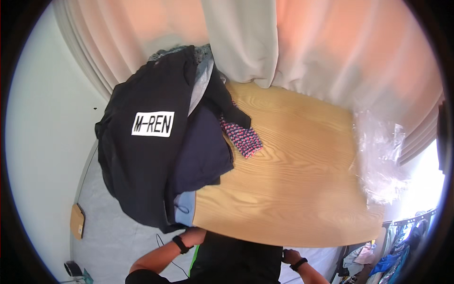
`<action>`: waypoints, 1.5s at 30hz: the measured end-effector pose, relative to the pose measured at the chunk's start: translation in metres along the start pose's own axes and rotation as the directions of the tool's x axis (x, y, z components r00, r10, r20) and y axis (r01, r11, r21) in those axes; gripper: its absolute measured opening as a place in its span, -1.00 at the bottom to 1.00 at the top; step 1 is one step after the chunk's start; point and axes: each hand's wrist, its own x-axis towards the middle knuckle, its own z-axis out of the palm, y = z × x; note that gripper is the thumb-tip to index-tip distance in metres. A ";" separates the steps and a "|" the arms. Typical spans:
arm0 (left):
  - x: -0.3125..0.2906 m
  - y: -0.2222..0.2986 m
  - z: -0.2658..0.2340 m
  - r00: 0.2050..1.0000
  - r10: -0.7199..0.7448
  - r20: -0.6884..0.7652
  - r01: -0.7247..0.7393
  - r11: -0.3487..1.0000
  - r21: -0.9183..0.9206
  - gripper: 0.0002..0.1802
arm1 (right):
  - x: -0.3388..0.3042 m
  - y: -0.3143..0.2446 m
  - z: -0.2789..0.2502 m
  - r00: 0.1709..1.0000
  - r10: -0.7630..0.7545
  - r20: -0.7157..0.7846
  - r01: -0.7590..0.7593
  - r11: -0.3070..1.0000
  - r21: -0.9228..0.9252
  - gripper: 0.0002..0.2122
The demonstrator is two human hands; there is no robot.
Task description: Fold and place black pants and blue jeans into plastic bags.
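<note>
Clothes heaped in a dark pile (161,156) cover the left end of the light wooden desk (293,189) and hang over its left and near edges. Largest among them is a black garment with a white rectangular patch (137,156), draped on top and falling toward the floor; beside it lies a navy blue garment (205,151), with a pale blue piece of cloth (184,208) showing under it at the desk's near edge. A pink-and-dark patterned knitted piece (242,137) sticks out from the pile onto the bare wood. Crumpled clear plastic wrap (380,156) sits at the desk's right end, well apart from the pile. The left hand (194,233), black band on its wrist, reaches up under the pile's hanging edge, its fingers hidden, so its grip cannot be told. The right hand (289,256), also with a dark wristband, sits at the near desk edge, apart from the clothes; its grip cannot be made out either.
</note>
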 end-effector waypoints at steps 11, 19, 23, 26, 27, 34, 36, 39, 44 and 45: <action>-0.021 0.121 -0.294 0.322 0.203 -0.925 0.198 0.941 0.275 -0.59 | -0.047 -0.179 -0.163 0.897 -0.435 -0.080 0.441 0.863 0.248 -0.70; 0.010 0.066 -0.312 0.244 0.127 -0.961 -0.046 0.992 0.120 -0.77 | -0.103 -0.221 -0.229 0.730 -0.405 -0.551 0.645 0.674 0.360 -0.81; -0.015 0.082 -0.313 0.364 -0.014 -0.931 -0.561 0.795 -0.231 -0.79 | -0.119 -0.204 -0.247 0.718 -0.167 -0.676 0.597 0.646 0.475 -0.82; -0.045 0.145 -0.293 0.552 -0.002 -0.834 -0.789 0.322 -0.523 -0.86 | -0.115 -0.188 -0.259 0.701 -0.166 -0.694 0.656 0.533 0.535 -0.80; -0.054 0.162 -0.284 0.576 0.101 -0.811 -0.802 0.261 -0.537 -0.79 | -0.119 -0.191 -0.267 0.697 -0.185 -0.693 0.662 0.537 0.522 -0.76; -0.026 0.221 -0.173 0.584 0.755 -0.299 -0.571 0.120 -0.812 -0.81 | -0.068 -0.209 -0.306 0.675 -0.203 -0.709 0.578 0.743 0.337 -0.60; -0.010 0.225 -0.132 0.604 0.786 -0.131 -0.425 0.178 -0.888 -0.90 | -0.039 -0.209 -0.301 0.765 -0.170 -0.622 0.437 0.846 0.306 -0.52; 0.007 0.224 -0.088 0.661 0.750 0.027 -0.195 0.206 -0.959 -0.88 | 0.016 -0.199 -0.271 0.833 -0.203 -0.515 0.303 0.946 0.117 -0.40; 0.000 0.214 -0.055 0.728 0.680 0.088 -0.118 0.250 -0.961 -0.84 | 0.040 -0.240 -0.244 0.739 -0.480 -0.473 0.372 0.876 -0.308 -0.39; -0.001 0.211 -0.055 0.734 0.672 0.093 -0.101 0.244 -0.965 -0.84 | 0.036 -0.257 -0.242 0.698 -0.553 -0.455 0.450 0.833 -0.321 -0.40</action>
